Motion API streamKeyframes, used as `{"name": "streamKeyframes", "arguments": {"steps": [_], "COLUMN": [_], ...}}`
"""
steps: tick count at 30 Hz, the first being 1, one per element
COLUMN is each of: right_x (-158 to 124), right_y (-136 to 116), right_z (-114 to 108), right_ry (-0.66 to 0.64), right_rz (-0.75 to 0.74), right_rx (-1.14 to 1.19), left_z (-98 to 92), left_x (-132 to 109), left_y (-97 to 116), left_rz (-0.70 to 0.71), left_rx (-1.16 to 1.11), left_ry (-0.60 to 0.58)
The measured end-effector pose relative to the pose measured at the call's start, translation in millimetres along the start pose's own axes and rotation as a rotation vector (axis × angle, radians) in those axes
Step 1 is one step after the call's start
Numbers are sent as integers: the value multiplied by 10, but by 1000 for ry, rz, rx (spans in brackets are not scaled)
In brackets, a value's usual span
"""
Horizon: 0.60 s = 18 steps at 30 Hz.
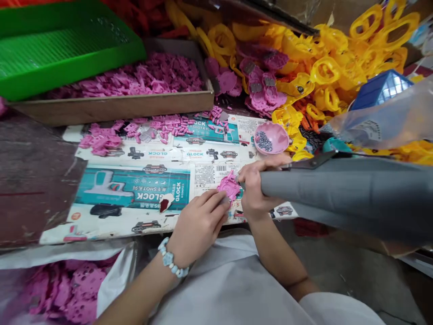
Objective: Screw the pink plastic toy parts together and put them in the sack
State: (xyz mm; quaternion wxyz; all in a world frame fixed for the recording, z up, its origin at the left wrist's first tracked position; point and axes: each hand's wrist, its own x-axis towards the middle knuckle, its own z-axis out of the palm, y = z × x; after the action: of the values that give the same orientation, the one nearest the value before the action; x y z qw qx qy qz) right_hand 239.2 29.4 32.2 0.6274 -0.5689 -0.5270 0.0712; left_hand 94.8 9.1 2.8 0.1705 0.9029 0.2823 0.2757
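My left hand [199,221], with a beaded bracelet at the wrist, presses its fingertips on a small pink plastic part [229,185] and holds it against the printed cardboard sheet [176,149]. A small grey piece shows under those fingertips. My right hand [252,189] is wrapped round the front end of a large grey electric screwdriver [321,183] that lies level and has a dark lever on top. Its tip points left at the pink part's edge; whether it touches is unclear. Just beyond my right hand sits a pink bowl [284,143] holding small metal screws [264,141].
Loose pink pieces [101,139] lie along the cardboard's far edge. Behind them stands a box [135,106] of pink parts, with a green tray [77,72] over its left side. Yellow parts [324,70] heap at back right. A bag [125,271] of pink shells is at lower left.
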Motion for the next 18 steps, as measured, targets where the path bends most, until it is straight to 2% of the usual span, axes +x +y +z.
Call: {"name": "streamKeyframes", "arguments": {"steps": [3,5,6,8,10,12,15,18], "right_x": [145,273,319,348,301,216,112,97], "right_y": [-174,-320,-376,-418,-349,-214,-63,-82], "right_z": [-149,-305,-393,-569,-720,-839,-974,-1057], "right_ry": [131,258,316,388,377,314,256,243], "right_rz": [-50,-102,-121,-120,-54,27,67,33], "right_rx": [161,294,348,406,395,338,241,279], "left_z": [-209,-289,-291,-210,-46,140,343,409], "left_x": [250,601,831,1353,1867,2262,2520,2505], "left_y": [12,6,-2,-22,-45,-66,-94,-110], "left_rz": [30,22,14,19,51,92,133,170], "left_rx": [99,181,223,297,315,324,339,341], "left_ry": [-303,-454,-474,-361,-327,-359,-419,-434]}}
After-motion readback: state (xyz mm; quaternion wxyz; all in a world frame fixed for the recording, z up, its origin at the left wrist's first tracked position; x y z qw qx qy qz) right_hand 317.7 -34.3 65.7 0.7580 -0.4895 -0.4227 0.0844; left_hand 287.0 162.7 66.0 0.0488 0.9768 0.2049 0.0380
